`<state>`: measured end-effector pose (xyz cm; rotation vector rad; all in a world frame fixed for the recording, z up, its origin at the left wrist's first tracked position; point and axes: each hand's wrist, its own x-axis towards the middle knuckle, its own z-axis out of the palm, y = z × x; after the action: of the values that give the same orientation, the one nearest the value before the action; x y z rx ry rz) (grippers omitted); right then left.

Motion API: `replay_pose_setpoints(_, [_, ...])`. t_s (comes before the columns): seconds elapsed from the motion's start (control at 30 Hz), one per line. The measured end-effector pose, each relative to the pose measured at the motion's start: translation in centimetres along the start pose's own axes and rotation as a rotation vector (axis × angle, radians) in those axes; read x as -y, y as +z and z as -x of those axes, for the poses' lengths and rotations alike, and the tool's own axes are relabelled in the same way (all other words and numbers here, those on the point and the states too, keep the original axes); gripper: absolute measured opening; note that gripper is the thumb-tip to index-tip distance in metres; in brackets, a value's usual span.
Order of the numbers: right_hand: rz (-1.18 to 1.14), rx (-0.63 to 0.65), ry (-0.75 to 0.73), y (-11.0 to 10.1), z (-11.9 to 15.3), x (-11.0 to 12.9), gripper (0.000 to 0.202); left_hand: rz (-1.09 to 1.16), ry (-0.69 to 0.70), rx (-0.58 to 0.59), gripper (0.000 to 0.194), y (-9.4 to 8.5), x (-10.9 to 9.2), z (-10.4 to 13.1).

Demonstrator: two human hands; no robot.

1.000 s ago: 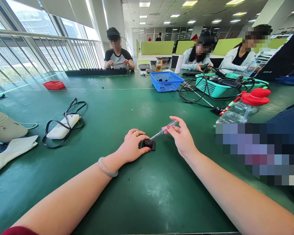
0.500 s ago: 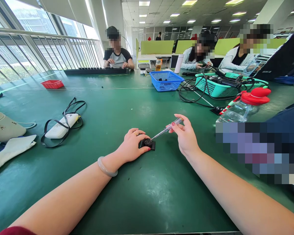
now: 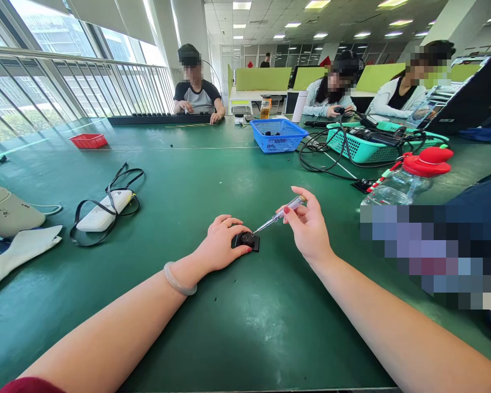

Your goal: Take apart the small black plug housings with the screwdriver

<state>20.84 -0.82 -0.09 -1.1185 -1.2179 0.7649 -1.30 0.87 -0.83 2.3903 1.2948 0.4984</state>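
Note:
On the green tabletop [image 3: 180, 196] lies a small flat black part with a round raised middle [image 3: 249, 239]; its exact kind is too small to make out. My left hand [image 3: 221, 243] is closed around its left side, thumb in front and fingers behind, pressing it to the table. My right hand [image 3: 309, 226] grips the clear handle of a slim screwdriver [image 3: 276, 217] between thumb and fingers. The shaft slants down to the left, and its tip meets the black part near the round middle's upper right edge.
A white power bank-like device with a black strap [image 3: 106, 212] lies at left, near a beige bag-like object [image 3: 8, 210]. Farther back are a red tray [image 3: 89, 141], a blue basket [image 3: 278, 136] and a teal basket [image 3: 352, 146] with cables. A red-lidded bottle [image 3: 405, 180] stands right. Several people sit beyond.
The fingers of my right hand have shifted slightly on the screwdriver handle. My left hand and the black part stay in place. Across the table, a person's hand has moved lower.

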Motion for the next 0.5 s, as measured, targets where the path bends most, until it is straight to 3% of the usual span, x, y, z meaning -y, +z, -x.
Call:
replay_pose_setpoints(0.13, [-0.085,0.002,0.04,0.18,-0.15,0.0,0.058,-0.006,-0.005,0.007,0.035,-0.01,-0.03,-0.01])
replay_pose_setpoints(0.33, [-0.131,-0.011,0.096,0.23,-0.58,-0.3,0.044,-0.009,-0.015,0.016,0.036,-0.02,-0.1,0.02])
replay_pose_setpoints(0.5, [-0.137,-0.019,0.133,0.19,-0.59,-0.46,0.044,-0.013,-0.01,0.011,0.037,0.06,-0.01,-0.02])
